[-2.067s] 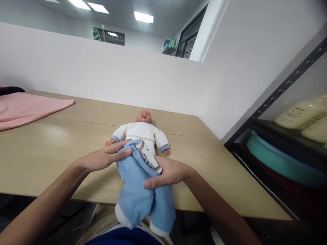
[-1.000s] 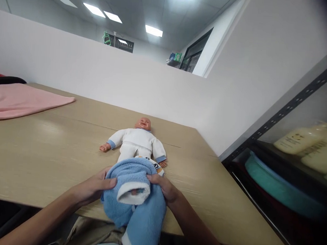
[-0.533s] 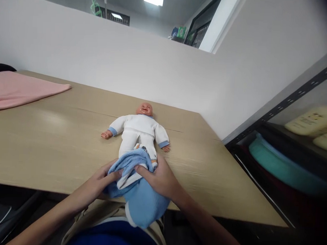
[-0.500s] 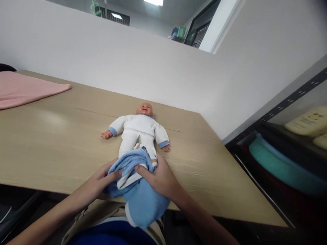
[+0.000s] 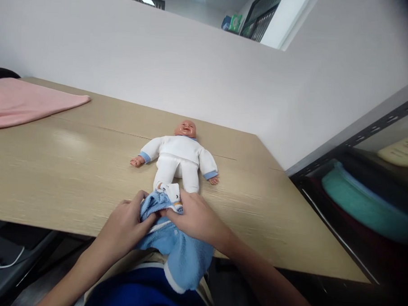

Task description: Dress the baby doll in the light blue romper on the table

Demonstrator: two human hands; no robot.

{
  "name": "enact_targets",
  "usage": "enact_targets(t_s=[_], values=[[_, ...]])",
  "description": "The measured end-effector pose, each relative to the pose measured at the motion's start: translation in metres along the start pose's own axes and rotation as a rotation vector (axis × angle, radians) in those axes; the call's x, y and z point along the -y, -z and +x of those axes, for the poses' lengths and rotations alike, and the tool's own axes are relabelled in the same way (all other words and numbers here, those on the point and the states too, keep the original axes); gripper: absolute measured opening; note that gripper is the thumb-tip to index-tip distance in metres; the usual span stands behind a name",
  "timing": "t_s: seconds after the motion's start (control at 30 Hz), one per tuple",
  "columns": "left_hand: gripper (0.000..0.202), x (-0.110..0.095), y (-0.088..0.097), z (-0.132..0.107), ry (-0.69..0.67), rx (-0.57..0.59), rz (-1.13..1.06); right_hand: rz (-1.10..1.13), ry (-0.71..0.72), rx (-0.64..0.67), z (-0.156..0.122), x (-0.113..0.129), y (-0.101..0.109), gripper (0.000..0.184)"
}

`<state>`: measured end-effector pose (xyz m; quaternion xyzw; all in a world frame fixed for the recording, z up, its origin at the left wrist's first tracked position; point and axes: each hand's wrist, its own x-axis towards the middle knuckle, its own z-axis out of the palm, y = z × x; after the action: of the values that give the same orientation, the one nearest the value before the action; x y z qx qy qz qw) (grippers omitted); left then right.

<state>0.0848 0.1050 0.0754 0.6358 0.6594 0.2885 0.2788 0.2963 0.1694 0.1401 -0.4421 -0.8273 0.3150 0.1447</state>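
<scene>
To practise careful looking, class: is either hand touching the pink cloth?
No, the left hand and right hand both hold the blue garment, while the pink cloth lies apart from them.

An office-like workroom is suggested, its exact use unclear: a wood-grain desk (image 5: pixel 71 174) is set against a plain white partition (image 5: pixel 160 61), a dark-framed window (image 5: pixel 262 15) is glimpsed upper right, and perforated metal shelving (image 5: pixel 374 129) is stocked at right.

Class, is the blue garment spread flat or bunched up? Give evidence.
Bunched up: left hand and right hand pinch the blue garment into folds; one trouser leg hangs past the table edge.
</scene>
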Motion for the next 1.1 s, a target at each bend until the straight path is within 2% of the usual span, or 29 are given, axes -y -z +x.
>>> enact_targets(t_s=[0.17,0.27,0.37,0.57,0.67,0.87,1.1], values=[[0.030,0.005,-0.002,-0.002,-0.006,0.075,0.079,-0.106,0.036,-0.034,-0.008,0.005,-0.006,0.013],[0.025,0.010,-0.004,0.000,-0.053,0.100,0.098,-0.163,-0.011,-0.008,-0.011,0.009,-0.007,0.016],[0.019,0.012,-0.005,0.002,-0.083,0.100,0.091,-0.195,-0.063,0.028,-0.011,0.010,-0.006,0.017],[0.019,0.008,-0.006,0.004,-0.076,0.064,0.020,-0.132,-0.004,0.022,-0.007,-0.002,-0.005,0.021],[0.025,0.009,-0.007,0.003,-0.085,0.024,-0.074,-0.126,0.019,0.042,-0.008,-0.008,-0.004,0.025],[0.049,0.015,-0.015,-0.002,-0.104,0.105,-0.452,-0.154,0.115,0.055,-0.014,-0.016,-0.003,0.037],[0.056,0.012,-0.022,0.004,-0.073,0.018,-0.647,-0.038,0.153,0.006,-0.007,-0.018,0.004,0.067]])
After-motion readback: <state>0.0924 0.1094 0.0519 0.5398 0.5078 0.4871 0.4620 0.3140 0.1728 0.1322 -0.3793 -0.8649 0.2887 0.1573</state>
